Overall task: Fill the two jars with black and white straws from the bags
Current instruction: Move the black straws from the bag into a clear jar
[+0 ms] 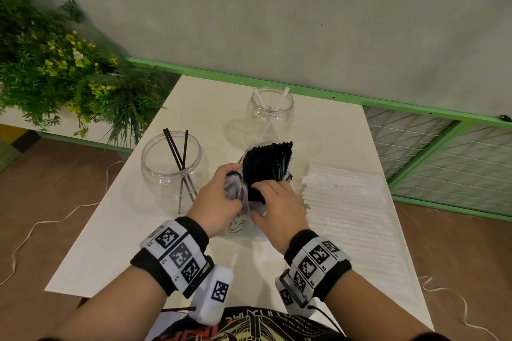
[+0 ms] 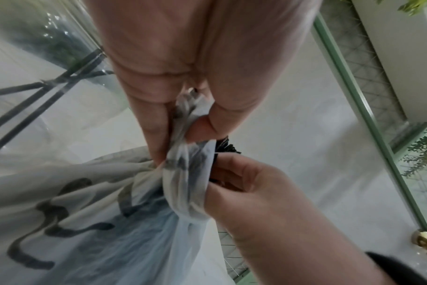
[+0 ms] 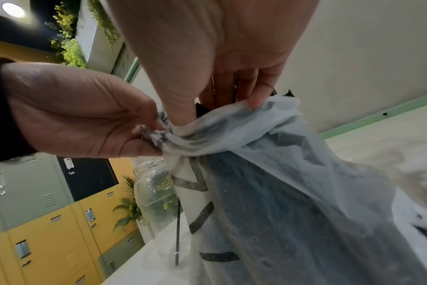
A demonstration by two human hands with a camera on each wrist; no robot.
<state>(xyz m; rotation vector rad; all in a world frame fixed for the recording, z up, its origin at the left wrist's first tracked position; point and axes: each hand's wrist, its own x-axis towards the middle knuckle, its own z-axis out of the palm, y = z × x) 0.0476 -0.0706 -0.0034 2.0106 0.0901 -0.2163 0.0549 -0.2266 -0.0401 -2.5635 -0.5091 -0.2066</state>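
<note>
A translucent printed bag (image 1: pixel 243 219) of black straws (image 1: pixel 267 166) stands mid-table, the straw tips sticking out of its mouth. My left hand (image 1: pixel 231 177) pinches the bag's bunched rim (image 2: pixel 183 133) between thumb and fingers. My right hand (image 1: pixel 264 188) reaches into the bag's mouth, its fingers (image 3: pixel 232 90) curled round black straws, the thumb outside on the rim. The near-left clear jar (image 1: pixel 170 166) holds three black straws. The far jar (image 1: pixel 273 108) holds two white straws. A pack of white straws (image 1: pixel 349 202) lies flat to the right.
The white table (image 1: pixel 116 230) ends close behind the far jar at a green rail (image 1: pixel 277 86) and grey wall. Green plants (image 1: pixel 55 69) sit beyond the left edge. A wire fence panel (image 1: pixel 448 158) stands to the right. A cable (image 1: pixel 55 221) trails on the floor.
</note>
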